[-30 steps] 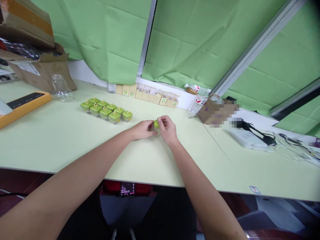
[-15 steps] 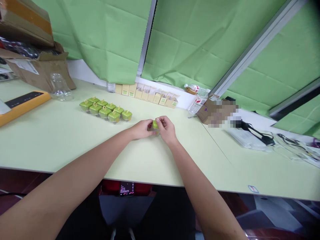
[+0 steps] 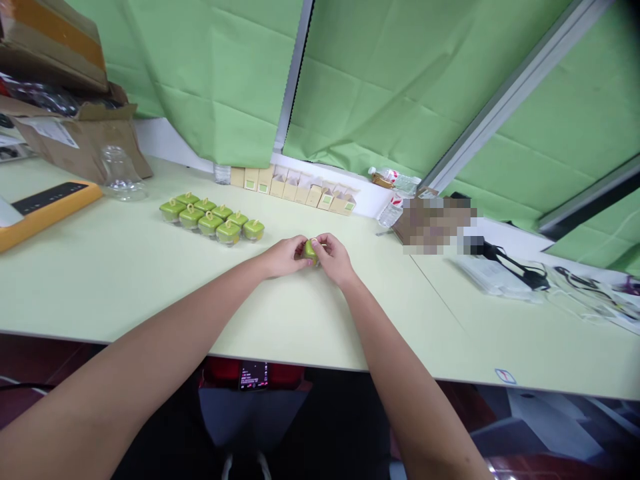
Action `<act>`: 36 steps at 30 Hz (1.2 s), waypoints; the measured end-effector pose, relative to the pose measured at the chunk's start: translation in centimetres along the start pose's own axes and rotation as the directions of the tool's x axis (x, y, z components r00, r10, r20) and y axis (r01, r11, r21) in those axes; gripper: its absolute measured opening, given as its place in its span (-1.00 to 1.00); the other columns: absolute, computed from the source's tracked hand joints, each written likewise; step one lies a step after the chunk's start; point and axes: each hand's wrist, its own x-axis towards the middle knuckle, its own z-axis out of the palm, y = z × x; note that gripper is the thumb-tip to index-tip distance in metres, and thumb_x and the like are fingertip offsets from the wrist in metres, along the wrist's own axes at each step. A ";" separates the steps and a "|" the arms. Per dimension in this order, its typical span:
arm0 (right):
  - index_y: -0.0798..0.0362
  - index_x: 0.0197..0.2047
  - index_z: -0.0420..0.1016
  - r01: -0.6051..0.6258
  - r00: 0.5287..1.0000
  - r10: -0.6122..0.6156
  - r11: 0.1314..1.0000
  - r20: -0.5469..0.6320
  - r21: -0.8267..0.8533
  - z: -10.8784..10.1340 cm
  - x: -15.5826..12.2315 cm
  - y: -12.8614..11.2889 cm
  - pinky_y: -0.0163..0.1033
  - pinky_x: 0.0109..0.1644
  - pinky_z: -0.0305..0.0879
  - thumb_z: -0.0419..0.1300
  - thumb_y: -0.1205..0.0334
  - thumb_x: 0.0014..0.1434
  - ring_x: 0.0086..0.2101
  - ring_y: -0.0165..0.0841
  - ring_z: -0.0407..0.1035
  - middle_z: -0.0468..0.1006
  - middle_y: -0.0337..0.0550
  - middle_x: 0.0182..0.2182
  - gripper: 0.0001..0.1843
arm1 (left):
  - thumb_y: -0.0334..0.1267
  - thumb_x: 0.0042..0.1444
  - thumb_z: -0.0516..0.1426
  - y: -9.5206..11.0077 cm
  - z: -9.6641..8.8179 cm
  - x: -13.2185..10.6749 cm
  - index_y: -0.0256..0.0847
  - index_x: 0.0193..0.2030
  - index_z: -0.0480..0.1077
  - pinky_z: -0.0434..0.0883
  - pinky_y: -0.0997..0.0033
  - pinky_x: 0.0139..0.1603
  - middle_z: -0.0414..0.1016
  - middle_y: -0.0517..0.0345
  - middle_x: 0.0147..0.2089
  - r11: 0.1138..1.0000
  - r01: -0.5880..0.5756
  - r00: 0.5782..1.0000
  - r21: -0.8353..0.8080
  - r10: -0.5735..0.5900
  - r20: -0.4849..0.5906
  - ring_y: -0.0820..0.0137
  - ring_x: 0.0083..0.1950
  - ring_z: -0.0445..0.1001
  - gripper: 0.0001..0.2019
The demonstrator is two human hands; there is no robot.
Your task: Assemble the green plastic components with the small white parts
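Left hand (image 3: 289,257) and right hand (image 3: 335,259) together grasp a small, clear container with a squarish green lid (image 3: 309,251) at a pale green tabletop (image 3: 300,320). Similar green-lidded containers (image 3: 209,224) stand clustered to the left.

No text is legible. Marks on a phone (image 3: 253,375) at seven o'clock and a sticker (image 3: 505,377) at four appear too small.

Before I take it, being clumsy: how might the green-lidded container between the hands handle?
Being small, the green-lidded container is probably light. Its squarish shape suggests sliding rather than rolling. The glossy top may feel slippery.
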 end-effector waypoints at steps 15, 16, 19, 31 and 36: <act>0.00 -0.31 0.39 -0.053 0.996 0.052 0.999 0.070 0.010 0.0 -0.1 0.2 -0.28 -0.30 0.31 0.20 -0.15 0.11 -0.39 -0.39 0.36 0.48 -0.25 -0.39 -0.63 | -0.01 0.11 0.16 0.1 0.2 -0.1 -0.14 -0.03 0.41 0.39 0.34 -0.16 0.52 0.12 -0.21 0.999 -0.046 0.998 0.005 0.046 -0.041 0.34 -0.22 0.45 -0.65; 0.00 -0.32 0.39 -0.062 0.996 0.060 0.998 0.071 0.023 0.0 -0.1 0.2 -0.28 -0.30 0.31 0.21 -0.17 0.10 -0.39 -0.39 0.36 0.48 -0.25 -0.41 -0.62 | -0.02 0.13 0.15 0.0 0.3 0.0 -0.14 -0.03 0.41 0.40 0.34 -0.15 0.52 0.12 -0.20 0.999 -0.050 0.998 -0.015 0.050 -0.043 0.35 -0.22 0.46 -0.66; 0.02 -0.33 0.40 -0.119 0.990 0.112 0.990 0.090 0.081 -0.2 0.0 0.0 -0.29 -0.32 0.28 0.26 -0.18 0.04 -0.39 -0.39 0.36 0.48 -0.25 -0.42 -0.59 | -0.04 0.13 0.14 -0.1 0.3 0.2 -0.15 -0.06 0.44 0.42 0.34 -0.12 0.54 0.11 -0.17 0.997 -0.056 0.998 -0.051 0.054 -0.044 0.36 -0.21 0.48 -0.69; 0.04 -0.32 0.47 -0.178 0.977 0.156 0.972 0.145 0.154 -0.7 -0.1 -0.6 -0.28 -0.26 0.30 0.36 -0.15 -0.05 -0.38 -0.41 0.37 0.52 -0.21 -0.38 -0.57 | -0.04 0.12 0.17 -0.6 0.3 0.4 -0.17 -0.07 0.47 0.43 0.34 -0.12 0.55 0.11 -0.19 0.997 -0.054 0.998 -0.063 0.051 -0.042 0.36 -0.23 0.49 -0.68; 0.05 -0.32 0.47 -0.159 0.980 0.139 0.978 0.143 0.138 -0.7 -0.1 -0.7 -0.27 -0.23 0.30 0.36 -0.14 -0.03 -0.36 -0.40 0.38 0.52 -0.21 -0.37 -0.58 | -0.04 0.10 0.19 -0.6 0.2 0.4 -0.18 -0.06 0.47 0.43 0.34 -0.13 0.54 0.11 -0.21 0.996 -0.071 0.997 -0.055 0.069 -0.033 0.36 -0.23 0.48 -0.66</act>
